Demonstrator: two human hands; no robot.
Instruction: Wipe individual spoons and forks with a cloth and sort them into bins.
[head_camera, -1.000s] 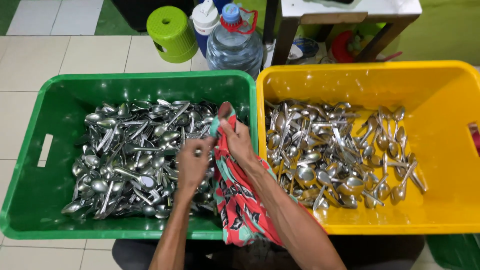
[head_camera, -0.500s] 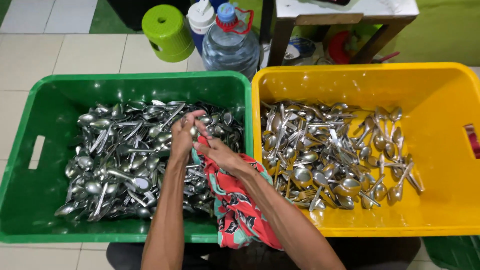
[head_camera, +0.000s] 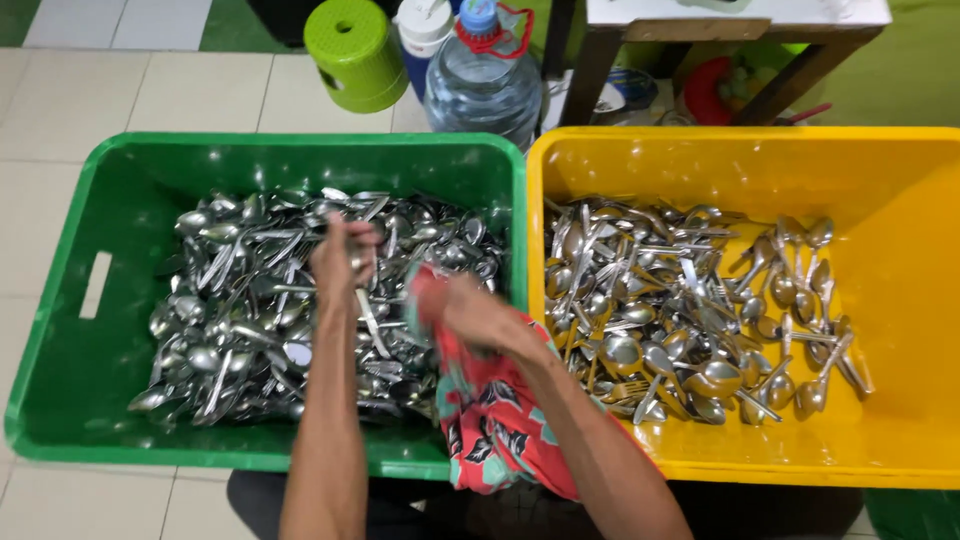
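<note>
A green crate (head_camera: 120, 180) on the left holds a heap of steel spoons and forks (head_camera: 240, 300). Beside it, a yellow crate (head_camera: 900, 180) holds another heap of cutlery (head_camera: 690, 300). My left hand (head_camera: 343, 262) hovers over the green crate's heap, closed on a spoon (head_camera: 370, 320) whose handle hangs down. My right hand (head_camera: 480, 312) is just right of it, gripping a red floral cloth (head_camera: 490, 430) that drapes over the green crate's front rim toward me.
Behind the crates stand a lime-green stool (head_camera: 352, 50), a large clear water bottle (head_camera: 484, 85) and a white-lidded blue jug (head_camera: 425, 30). A wooden table's legs (head_camera: 790, 75) rise at the back right. Tiled floor (head_camera: 120, 90) surrounds the crates.
My hands have parted. The left one lifted a spoon from the green crate's heap, while the right one drew the cloth back toward the crate's right wall.
</note>
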